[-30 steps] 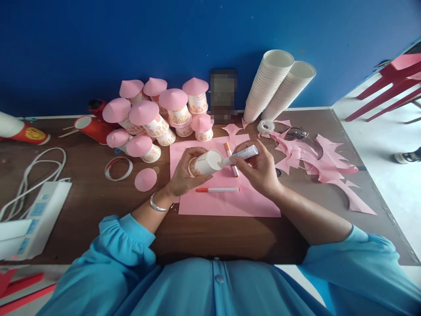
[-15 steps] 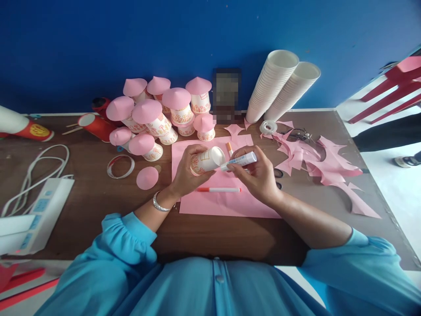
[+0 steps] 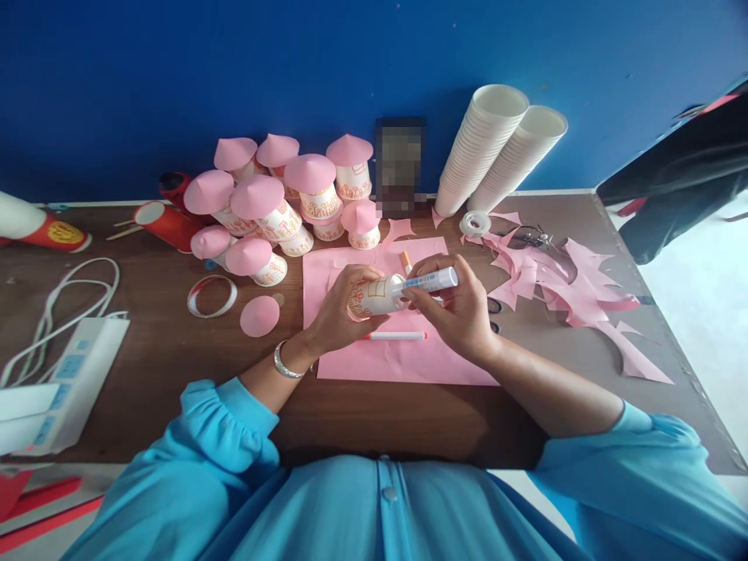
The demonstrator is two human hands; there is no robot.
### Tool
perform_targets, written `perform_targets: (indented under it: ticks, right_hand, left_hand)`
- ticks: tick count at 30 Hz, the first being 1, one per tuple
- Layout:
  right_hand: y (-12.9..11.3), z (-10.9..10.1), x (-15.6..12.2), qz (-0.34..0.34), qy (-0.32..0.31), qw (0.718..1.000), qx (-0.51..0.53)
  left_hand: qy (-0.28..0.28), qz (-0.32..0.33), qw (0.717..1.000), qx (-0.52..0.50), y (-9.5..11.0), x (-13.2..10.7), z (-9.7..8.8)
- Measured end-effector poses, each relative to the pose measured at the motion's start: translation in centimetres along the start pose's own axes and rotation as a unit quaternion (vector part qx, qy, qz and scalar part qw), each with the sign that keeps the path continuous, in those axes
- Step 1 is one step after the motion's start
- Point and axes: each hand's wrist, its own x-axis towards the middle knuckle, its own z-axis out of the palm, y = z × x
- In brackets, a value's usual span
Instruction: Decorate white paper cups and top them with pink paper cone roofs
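My left hand point(image 3: 339, 312) is wrapped round a small paper cup point(image 3: 374, 297) with orange drawings, held on its side above a pink paper sheet point(image 3: 403, 354). My right hand point(image 3: 461, 308) grips a white glue tube point(image 3: 429, 280) with blue print, its tip against the cup's base. An orange-capped marker point(image 3: 394, 336) lies on the sheet just below my hands. A second orange marker point(image 3: 405, 260) peeks out behind the cup. A loose pink paper circle point(image 3: 260, 315) rests on the brown table point(image 3: 146, 343) to the left.
Several decorated cups with pink cone roofs point(image 3: 280, 204) crowd the back left. Two leaning stacks of white cups point(image 3: 499, 148) stand back right, by a tape roll point(image 3: 474, 224), scissors point(image 3: 529, 236) and pink paper scraps point(image 3: 578, 292). A power strip point(image 3: 70, 382) and red tubes point(image 3: 167, 226) lie left. A person's dark clothing point(image 3: 678, 179) shows far right.
Both hands have dropped slightly toward the sheet, and the cup has tilted so its base turns away. The glue tip stays at the cup. A person has moved in at far right.
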Motion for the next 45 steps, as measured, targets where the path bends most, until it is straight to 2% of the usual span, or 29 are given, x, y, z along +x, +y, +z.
perform_targets:
  ticks: [6, 14, 19, 21, 27, 32, 35, 40, 45]
  right_hand:
    - [0.0, -0.3, 0.5, 0.005, 0.011, 1.0, -0.011]
    - [0.1, -0.7, 0.6, 0.016, 0.014, 1.0, 0.022]
    - [-0.5, -0.8, 0.4, -0.091, -0.058, 0.994, 0.01]
    - [-0.7, -0.8, 0.4, -0.107, -0.062, 0.992, -0.011]
    - [-0.4, -0.9, 0.9, -0.021, -0.024, 0.999, -0.032]
    - [0.6, -1.2, 1.5, 0.062, 0.005, 0.998, 0.005]
    - [0.9, -1.3, 1.7, 0.098, 0.009, 0.994, 0.048]
    - [0.8, -0.9, 1.4, 0.113, -0.005, 0.991, 0.074]
    - [-0.3, -0.4, 0.1, 0.082, -0.05, 0.993, 0.075]
  left_hand:
    - [-0.025, 0.009, 0.999, -0.024, 0.0, 0.0, -0.1]
    - [-0.018, 0.014, 0.999, -0.026, -0.1, -0.1, -0.2]
    - [-0.021, 0.015, 0.999, -0.03, 0.1, 0.1, -0.1]
    - [-0.024, 0.014, 0.999, -0.031, 0.2, 0.1, -0.1]
    - [-0.035, 0.017, 0.999, -0.022, 0.3, 0.1, 0.0]
    - [-0.03, 0.012, 0.998, -0.049, 0.1, -0.2, -0.1]
    - [-0.006, 0.011, 0.999, -0.045, 0.1, -0.2, -0.1]
    - [0.06, 0.008, 0.997, -0.038, 0.0, 0.0, -0.3]
    - [0.106, -0.018, 0.994, 0.019, -0.4, 0.0, -0.2]
